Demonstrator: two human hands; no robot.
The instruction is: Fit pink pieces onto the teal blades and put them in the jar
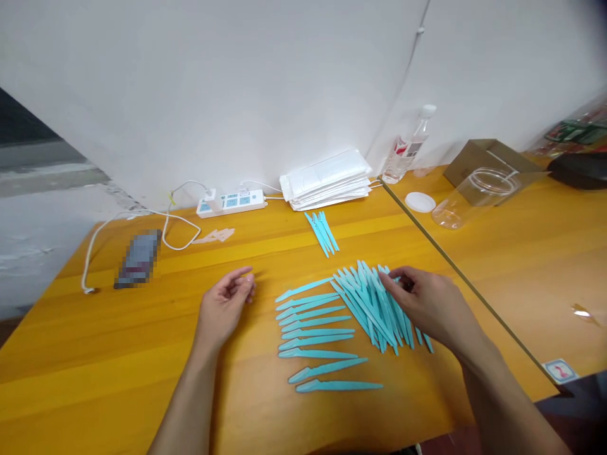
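Observation:
Many light-blue eyebrow razors lie on the table. A loose heap of eyebrow razors [367, 303] is in the middle right. Left of it, several single razors [317, 332] are laid out in a rough column, their blade ends to the left. A small group of razors [322, 232] lies farther back. My right hand [431, 303] is over the right side of the heap, thumb and index finger pinched at the upper end of a razor; its palm hides part of the heap. My left hand [227, 303] hovers left of the column, fingers loosely curled and apart, holding nothing.
Behind are a white power strip [231, 203], a stack of white packets [327, 180] and pale pink pieces [215, 236]. A blurred-out phone [140, 259] lies left by a white cable [90, 253]. At right are a bottle [405, 148], white lid [420, 202], clear jar [458, 205] and cardboard box [493, 155].

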